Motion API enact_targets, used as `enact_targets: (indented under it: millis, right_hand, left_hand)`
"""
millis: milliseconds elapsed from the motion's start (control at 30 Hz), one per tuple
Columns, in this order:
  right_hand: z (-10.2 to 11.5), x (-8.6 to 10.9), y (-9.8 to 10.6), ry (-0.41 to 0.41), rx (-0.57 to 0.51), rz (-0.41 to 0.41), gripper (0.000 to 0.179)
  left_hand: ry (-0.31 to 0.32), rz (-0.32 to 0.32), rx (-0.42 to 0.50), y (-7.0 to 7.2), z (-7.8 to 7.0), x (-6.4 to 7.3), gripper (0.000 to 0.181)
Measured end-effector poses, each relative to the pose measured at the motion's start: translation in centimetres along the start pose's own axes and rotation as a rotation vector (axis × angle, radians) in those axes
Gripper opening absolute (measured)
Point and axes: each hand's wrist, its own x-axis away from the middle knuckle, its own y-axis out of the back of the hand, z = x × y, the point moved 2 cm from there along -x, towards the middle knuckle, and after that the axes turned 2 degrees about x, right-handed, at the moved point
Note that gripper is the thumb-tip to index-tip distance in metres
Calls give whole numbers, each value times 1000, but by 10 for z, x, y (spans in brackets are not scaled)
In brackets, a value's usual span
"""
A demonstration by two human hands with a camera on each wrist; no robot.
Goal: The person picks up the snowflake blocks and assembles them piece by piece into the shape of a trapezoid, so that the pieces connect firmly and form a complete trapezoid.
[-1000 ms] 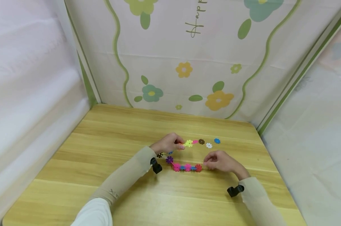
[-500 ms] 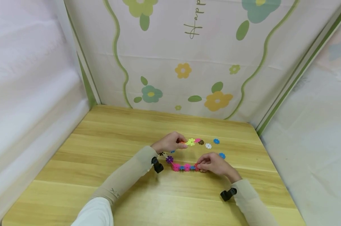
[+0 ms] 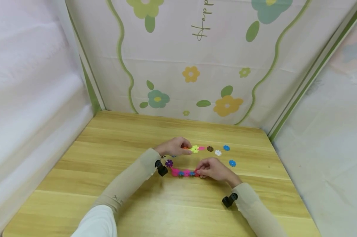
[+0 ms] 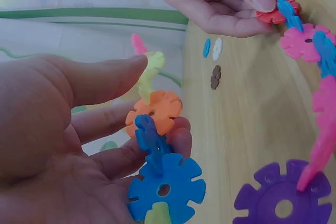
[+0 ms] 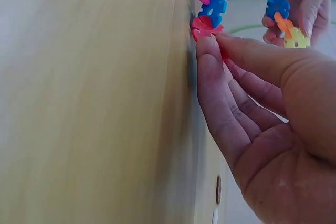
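A chain of slotted flower-shaped plastic discs curves between my two hands. In the head view my left hand holds its far end, beside a yellow disc with a pink one beyond. The left wrist view shows the thumb against the yellow part and fingers behind an orange disc and a blue disc. My right hand pinches the red disc at the near end between thumb and index finger. A purple disc sits at the chain's left bend.
Loose discs lie on the wooden table right of the chain: a brown disc, a white disc, a blue disc and another blue disc. A flower-printed white curtain stands behind the table.
My right hand has moved left, taken hold of the red end disc and shifted it left with the near part of the chain. My left hand, still gripping the chain, moved slightly right, then back left.
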Motion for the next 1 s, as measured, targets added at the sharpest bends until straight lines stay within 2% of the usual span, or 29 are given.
enact_targets:
  millis: [300,500,767,1000]
  right_hand:
    - [11,-16,-9,6,-6,22,10]
    - [17,-24,-16,29,-20,43,11]
    - [21,-31,-23,42,-26,79,11]
    - [23,-29,-27,41,-44,111,10]
  left_hand:
    - [-6,16,-7,9,4,0,35]
    - [-25,38,10,16,12,1,30]
    - [8,21,0,21,27,-5,24]
    - [30,22,16,20,32,-10,20]
